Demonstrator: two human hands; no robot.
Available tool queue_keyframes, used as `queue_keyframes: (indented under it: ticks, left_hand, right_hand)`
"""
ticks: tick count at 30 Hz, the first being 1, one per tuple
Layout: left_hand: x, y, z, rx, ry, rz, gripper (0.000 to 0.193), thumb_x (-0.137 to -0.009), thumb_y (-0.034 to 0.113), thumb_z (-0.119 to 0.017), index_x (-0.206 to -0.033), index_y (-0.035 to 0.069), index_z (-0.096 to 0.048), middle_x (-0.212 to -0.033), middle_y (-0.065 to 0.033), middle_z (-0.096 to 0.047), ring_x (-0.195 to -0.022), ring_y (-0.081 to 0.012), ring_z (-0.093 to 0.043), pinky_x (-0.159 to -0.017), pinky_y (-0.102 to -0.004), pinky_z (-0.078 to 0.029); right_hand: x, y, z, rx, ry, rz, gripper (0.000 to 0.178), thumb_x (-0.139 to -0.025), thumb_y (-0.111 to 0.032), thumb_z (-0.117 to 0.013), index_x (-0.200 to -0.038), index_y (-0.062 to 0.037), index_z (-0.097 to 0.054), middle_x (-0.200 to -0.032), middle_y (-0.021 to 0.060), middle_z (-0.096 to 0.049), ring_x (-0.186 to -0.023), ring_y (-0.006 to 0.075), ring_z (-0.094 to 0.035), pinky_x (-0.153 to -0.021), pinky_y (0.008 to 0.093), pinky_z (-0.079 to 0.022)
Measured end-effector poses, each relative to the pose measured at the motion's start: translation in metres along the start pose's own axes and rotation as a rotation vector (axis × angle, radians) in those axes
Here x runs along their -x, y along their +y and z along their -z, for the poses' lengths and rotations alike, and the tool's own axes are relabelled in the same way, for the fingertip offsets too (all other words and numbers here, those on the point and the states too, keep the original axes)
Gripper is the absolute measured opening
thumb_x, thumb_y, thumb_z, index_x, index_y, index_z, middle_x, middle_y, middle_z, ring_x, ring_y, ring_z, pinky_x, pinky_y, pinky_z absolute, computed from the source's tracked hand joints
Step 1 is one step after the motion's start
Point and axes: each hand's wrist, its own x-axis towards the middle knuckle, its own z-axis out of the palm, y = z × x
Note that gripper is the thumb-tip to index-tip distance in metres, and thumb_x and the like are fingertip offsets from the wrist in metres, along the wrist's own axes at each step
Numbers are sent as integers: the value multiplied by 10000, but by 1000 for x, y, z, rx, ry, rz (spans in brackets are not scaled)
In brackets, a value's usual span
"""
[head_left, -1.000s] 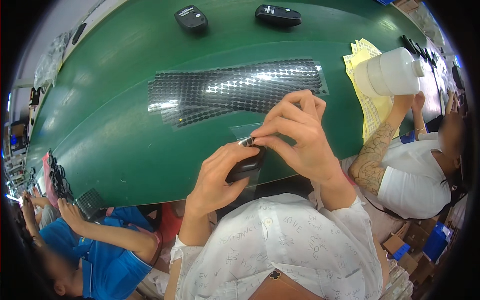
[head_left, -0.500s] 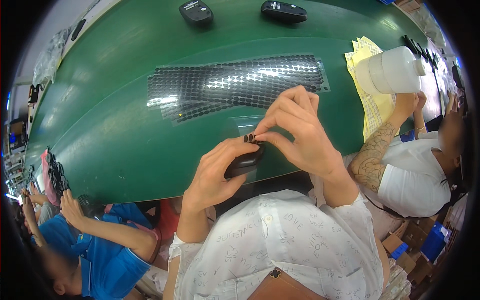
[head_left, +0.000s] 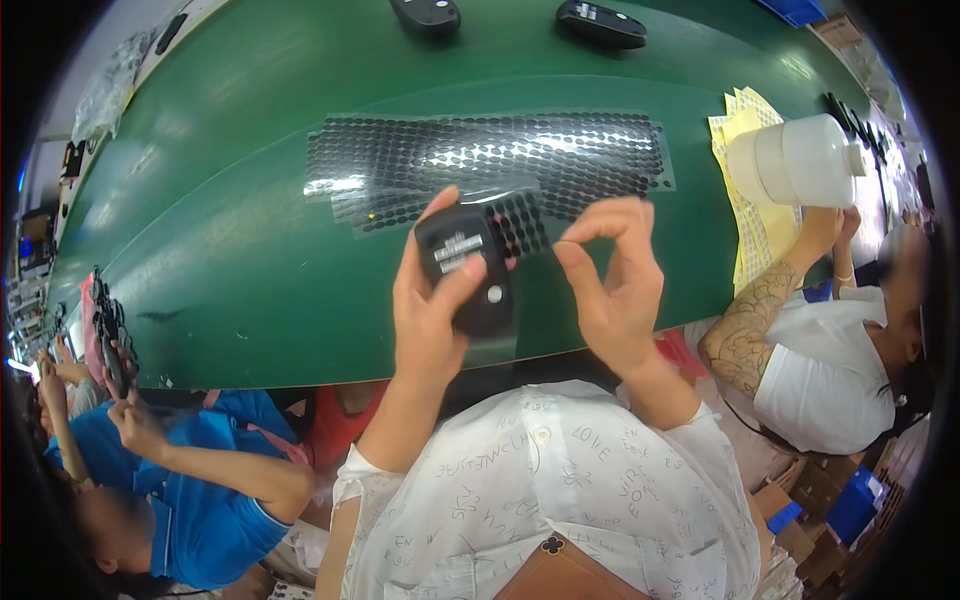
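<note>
While the table (head_left: 230, 200) lies beneath: left hand (head_left: 428, 318), clasped; right hand (head_left: 622, 285), thumb and forefinger close, pinch unclear; mouse (head_left: 460, 230), in left grip, underside up, lengthwise away from body; dot strip (head_left: 518, 222), jutting toward right hand.

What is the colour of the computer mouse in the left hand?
The computer mouse is black, with a pale label on its underside; the head view shows it.

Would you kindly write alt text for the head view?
A person's left hand holds a black computer mouse, underside showing, beside a small black-dotted sheet; the right hand is near that sheet. Larger sheets lie on the green table.
</note>
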Motion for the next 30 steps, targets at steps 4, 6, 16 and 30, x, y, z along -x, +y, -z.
queue_keyframes:
  ticks: [4,6,16,30]
  left_hand:
    - [-7,-6,-17,593,183,161,501,-874,-18,-646,-1340,20,-467,-1167,-103,-592,-1053,-228,-629,-943,-354,-516]
    - [-3,-11,-28,604,264,128,485,-895,-5,-635,-1349,20,-465,-1145,-105,-590,-1032,-211,-621,-934,-355,-520]
    - [1,1,-14,125,25,107,417,-906,7,-672,-1285,17,-498,-1173,-98,-561,-1053,-143,-574,-918,-313,-506]
    - [3,-27,-14,-414,169,-161,445,-884,28,-720,-1273,3,-504,-1152,-93,-554,-1039,-153,-570,-879,-285,-496]
  right_hand:
    - [21,-3,-36,-408,149,-255,88,-959,-51,-628,-1016,-24,-566,-1114,79,-550,-992,130,-502,-882,278,-417]
    - [22,-5,-49,-412,183,-268,88,-996,-62,-579,-1055,-12,-538,-1160,75,-527,-1000,103,-492,-894,258,-406]
    - [-6,1,-28,-266,175,-334,123,-886,-157,-730,-931,-53,-681,-1036,33,-550,-1032,200,-465,-932,340,-364]
    - [-14,-12,-23,-7,-74,-370,135,-819,-221,-782,-880,-104,-752,-1001,5,-497,-1049,200,-381,-934,375,-287]
